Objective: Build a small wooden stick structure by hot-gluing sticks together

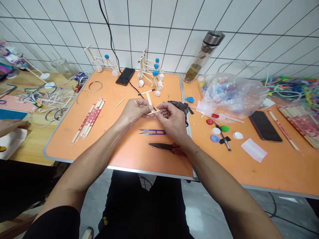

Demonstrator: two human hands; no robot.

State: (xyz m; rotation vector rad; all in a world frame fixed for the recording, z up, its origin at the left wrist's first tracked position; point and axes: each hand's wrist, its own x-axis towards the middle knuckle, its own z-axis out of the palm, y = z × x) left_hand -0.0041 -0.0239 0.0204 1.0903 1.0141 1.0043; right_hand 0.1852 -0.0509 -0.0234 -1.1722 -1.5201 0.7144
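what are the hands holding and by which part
A small stick frame: the left hand pinches its near end. The right hand is at the right tip of the near crosswise stick; whether it grips is unclear.

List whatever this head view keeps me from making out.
All in the head view:
Short stick in the left hand: too small to tell whether the right hand grips it.
Black tool: partly hidden behind the right hand.
Pliers: handle ends hidden by the right forearm.
Plastic bag: contents blurred by crumpled film.
Co-worker's hand: cut off by the left edge.
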